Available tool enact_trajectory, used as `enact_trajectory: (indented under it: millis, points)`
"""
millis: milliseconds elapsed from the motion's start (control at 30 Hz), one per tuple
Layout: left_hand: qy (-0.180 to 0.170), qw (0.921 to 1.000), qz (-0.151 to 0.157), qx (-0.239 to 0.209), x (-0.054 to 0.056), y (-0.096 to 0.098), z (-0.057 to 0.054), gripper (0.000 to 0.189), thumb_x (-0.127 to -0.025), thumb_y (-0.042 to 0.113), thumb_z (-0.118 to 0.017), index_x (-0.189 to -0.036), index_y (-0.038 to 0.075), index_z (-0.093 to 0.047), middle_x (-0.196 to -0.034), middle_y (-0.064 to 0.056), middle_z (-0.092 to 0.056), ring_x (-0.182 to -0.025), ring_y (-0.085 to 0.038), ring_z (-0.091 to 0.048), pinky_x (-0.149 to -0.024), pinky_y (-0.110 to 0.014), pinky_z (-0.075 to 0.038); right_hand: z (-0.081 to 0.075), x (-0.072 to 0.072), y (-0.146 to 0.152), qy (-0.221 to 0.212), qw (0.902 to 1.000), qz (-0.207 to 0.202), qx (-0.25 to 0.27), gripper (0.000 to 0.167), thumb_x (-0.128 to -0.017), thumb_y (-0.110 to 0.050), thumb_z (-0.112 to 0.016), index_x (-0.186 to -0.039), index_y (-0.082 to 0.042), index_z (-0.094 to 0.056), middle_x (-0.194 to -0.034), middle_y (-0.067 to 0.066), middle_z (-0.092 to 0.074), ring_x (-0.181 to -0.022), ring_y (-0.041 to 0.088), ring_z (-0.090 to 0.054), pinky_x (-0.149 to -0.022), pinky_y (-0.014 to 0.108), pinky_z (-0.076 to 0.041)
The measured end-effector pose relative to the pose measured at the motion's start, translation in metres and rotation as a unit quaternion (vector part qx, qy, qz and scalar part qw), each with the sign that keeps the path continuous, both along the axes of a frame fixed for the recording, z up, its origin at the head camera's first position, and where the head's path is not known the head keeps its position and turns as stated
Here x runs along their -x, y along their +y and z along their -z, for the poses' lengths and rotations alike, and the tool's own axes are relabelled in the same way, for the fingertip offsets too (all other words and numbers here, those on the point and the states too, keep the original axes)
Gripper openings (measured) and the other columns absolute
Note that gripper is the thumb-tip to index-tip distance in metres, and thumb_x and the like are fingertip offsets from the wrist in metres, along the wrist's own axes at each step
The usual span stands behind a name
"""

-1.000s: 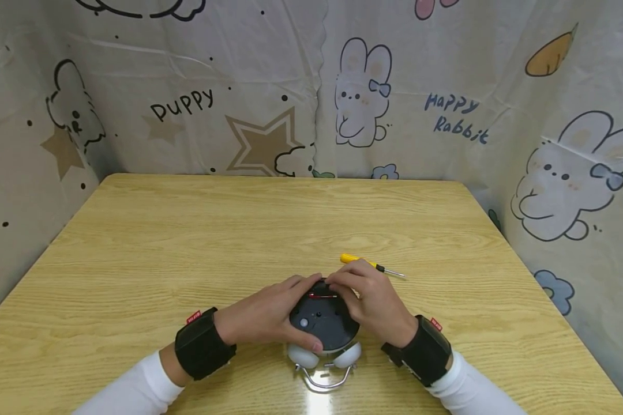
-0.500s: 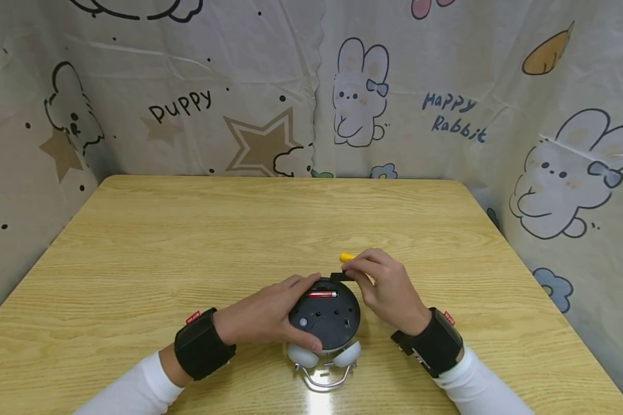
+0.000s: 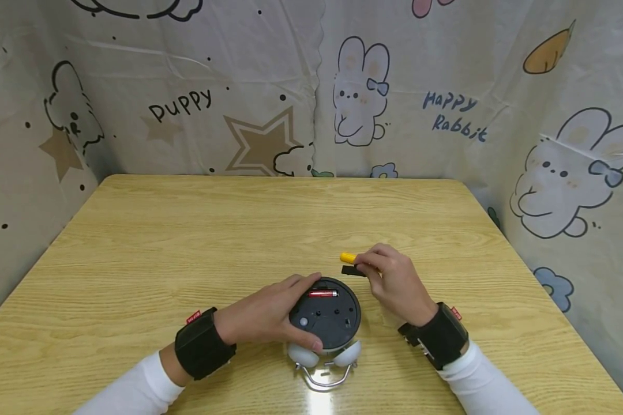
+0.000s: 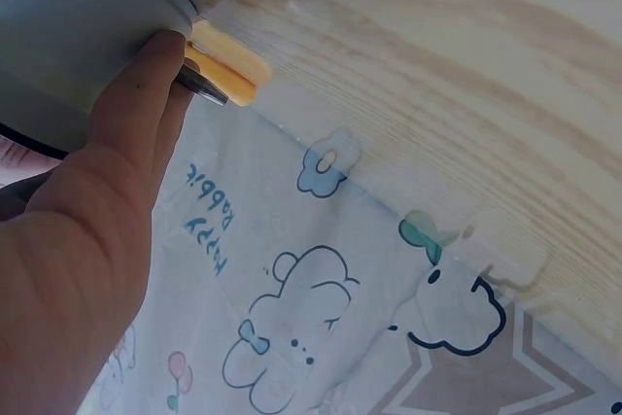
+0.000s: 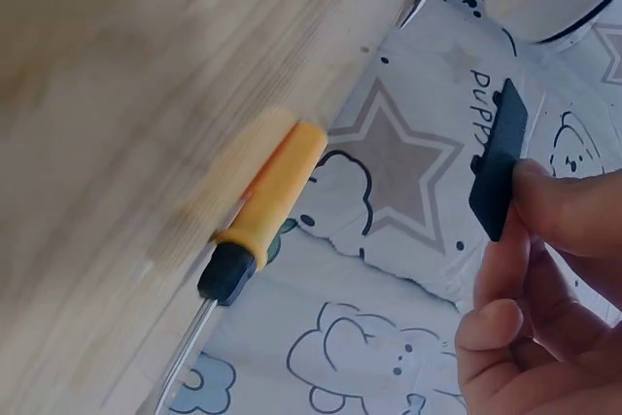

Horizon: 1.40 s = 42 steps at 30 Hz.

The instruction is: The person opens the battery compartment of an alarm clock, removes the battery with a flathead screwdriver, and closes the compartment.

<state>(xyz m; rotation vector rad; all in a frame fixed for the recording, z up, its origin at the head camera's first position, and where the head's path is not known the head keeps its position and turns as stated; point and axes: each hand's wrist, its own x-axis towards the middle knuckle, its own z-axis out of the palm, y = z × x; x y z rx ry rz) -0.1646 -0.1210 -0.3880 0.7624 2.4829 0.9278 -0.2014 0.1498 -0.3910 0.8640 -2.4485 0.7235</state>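
A twin-bell alarm clock lies face down with its round black back upward. In its uncovered battery slot sits a red battery. My left hand grips the clock from the left, thumb across the back and fingers at the far rim; the left wrist view shows fingers along the clock's pale casing. Between thumb and fingers, my right hand pinches a small black battery cover, held up beyond the clock's far right rim. Two small tabs stick out along one edge of the cover.
A screwdriver with a yellow handle lies on the wooden table just beyond my right hand, which partly hides it in the head view. The clock's pale bells and metal handle point toward me. A printed curtain borders the table.
The battery cover has come away from the clock in my right hand, which moved right and away from it, exposing the red battery. My left hand has stayed in place on the clock.
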Motion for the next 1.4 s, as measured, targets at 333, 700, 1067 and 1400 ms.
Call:
enact_trajectory:
  millis: [333, 700, 1067, 1400]
  points:
    - [-0.005, 1.0, -0.001, 0.006, 0.001, 0.001, 0.0, 0.119, -0.074, 0.067, -0.084, -0.166, 0.019, -0.025, -0.155, -0.007, -0.047, -0.133, -0.021, -0.054, -0.11, -0.045, -0.049, 0.0, 0.003, 0.003, -0.061, 0.9973, 0.023, -0.034, 0.007, -0.09, 0.0, -0.078, -0.096, -0.004, -0.08, -0.09, 0.004, -0.07, -0.076, 0.009, -0.059, -0.065, 0.022, -0.05]
    - [-0.004, 0.9999, -0.002, 0.014, 0.001, 0.002, 0.0, 0.119, -0.075, 0.068, -0.083, -0.166, 0.02, -0.025, -0.156, -0.007, -0.047, -0.134, -0.021, -0.053, -0.111, -0.047, -0.049, 0.002, 0.008, 0.008, -0.115, 0.9899, 0.034, -0.076, 0.009, -0.09, 0.001, -0.077, -0.096, -0.004, -0.081, -0.086, 0.002, -0.071, -0.076, 0.009, -0.059, -0.068, 0.023, -0.051]
    - [-0.001, 0.9999, -0.002, 0.015, 0.001, 0.001, 0.0, 0.118, -0.075, 0.068, -0.083, -0.166, 0.02, -0.025, -0.156, -0.007, -0.047, -0.134, -0.022, -0.053, -0.111, -0.046, -0.048, 0.005, 0.011, 0.011, -0.137, 0.9859, 0.032, -0.09, 0.01, -0.091, 0.0, -0.075, -0.095, -0.007, -0.081, -0.087, 0.001, -0.071, -0.077, 0.008, -0.059, -0.07, 0.025, -0.051]
    - [-0.003, 0.9999, -0.002, 0.013, 0.0, 0.001, -0.001, 0.118, -0.075, 0.067, -0.083, -0.166, 0.021, -0.025, -0.156, -0.007, -0.046, -0.134, -0.023, -0.053, -0.111, -0.047, -0.048, 0.006, 0.013, 0.013, -0.174, 0.9773, 0.039, -0.114, 0.008, -0.092, -0.002, -0.074, -0.094, -0.007, -0.081, -0.088, 0.003, -0.073, -0.077, 0.01, -0.06, -0.073, 0.03, -0.053]
